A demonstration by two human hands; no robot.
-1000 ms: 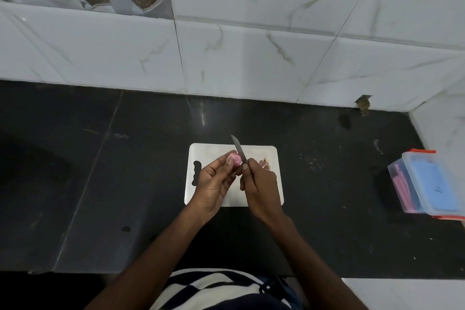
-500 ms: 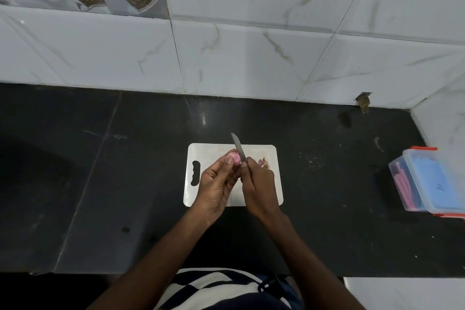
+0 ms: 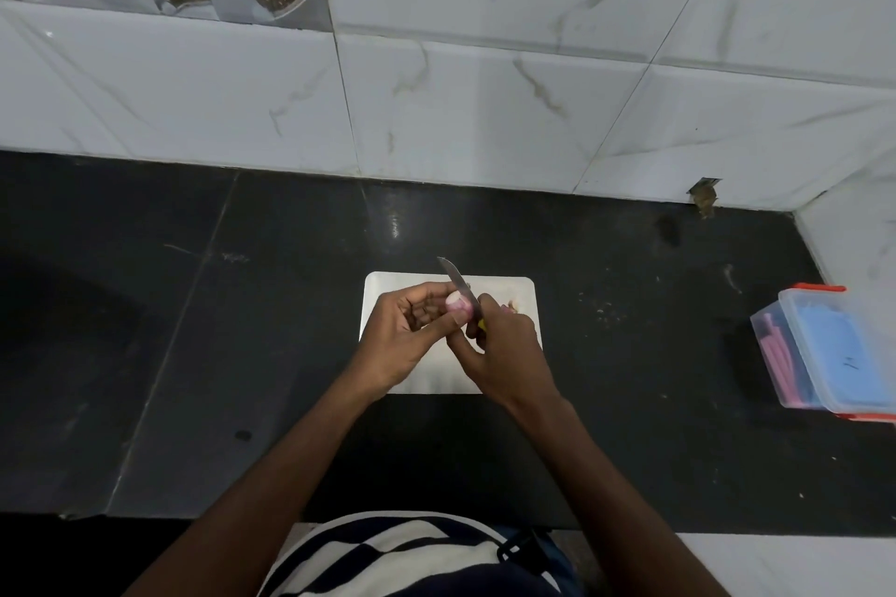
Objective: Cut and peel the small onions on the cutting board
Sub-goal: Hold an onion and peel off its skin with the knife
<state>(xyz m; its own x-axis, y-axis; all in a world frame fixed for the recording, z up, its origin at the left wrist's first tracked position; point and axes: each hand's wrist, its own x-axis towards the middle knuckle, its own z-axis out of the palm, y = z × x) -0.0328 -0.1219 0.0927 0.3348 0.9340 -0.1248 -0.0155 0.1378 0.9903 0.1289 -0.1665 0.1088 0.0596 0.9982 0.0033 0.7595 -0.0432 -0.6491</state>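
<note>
On the black countertop (image 3: 630, 354), close to its front edge, lies a white cutting board (image 3: 412, 284), square to the person. Both hands are raised just above the board's middle. The left hand (image 3: 402, 335) is turned palm-up with fingers curled, and pinches a small onion (image 3: 458, 303) between thumb and fingertips; the onion shows a pale, pink-tinged surface and is clear of the board. The right hand (image 3: 509, 344) is closed round the handle of a knife (image 3: 456, 279), of which only a small yellow portion is visible between the fingers. The blade points away from the person and slightly left, its edge lying against the right side of the onion. Whether the blade has entered the flesh cannot be determined.

Onion scraps (image 3: 511, 305) lie on the board's far right part, partly hidden behind the right hand; their number cannot be told.

Well apart, at the right edge of the counter, stands a clear plastic container (image 3: 824, 354) with orange clips, holding pink and blue items. A white marbled tile wall (image 3: 485, 112) rises behind the counter. A striped garment (image 3: 388, 553) is visible at the bottom of the view.
</note>
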